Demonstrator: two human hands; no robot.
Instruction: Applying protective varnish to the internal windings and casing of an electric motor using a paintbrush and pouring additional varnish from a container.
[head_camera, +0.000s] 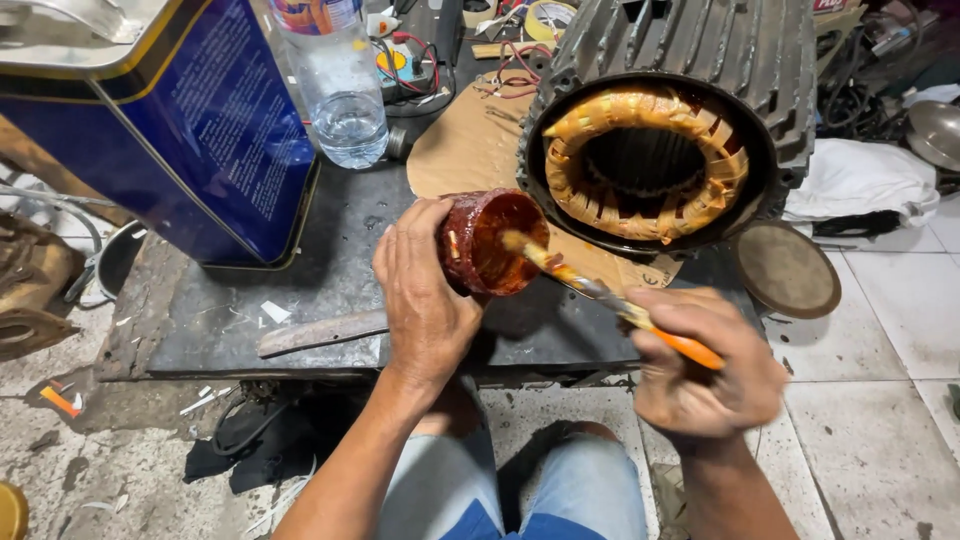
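Note:
My left hand (425, 295) grips a small round can (490, 245) coated in dried red-brown varnish and tilts its mouth towards me. My right hand (705, 365) holds a paintbrush (600, 295) by its orange handle, and the bristle tip is dipped inside the can. Just behind the can lies a large grey ribbed motor housing (690, 50) on its side, with yellowish copper windings (645, 160) around its open bore. Both hands hover over a dark low metal table (330, 230).
A big blue rectangular tin (190, 120) and a clear plastic bottle (335, 85) stand at the table's left. Brown cardboard (465, 150) lies under the motor. A round lid (785, 268) rests at right, a white cloth (860, 180) beyond it. My knees (520, 490) are below.

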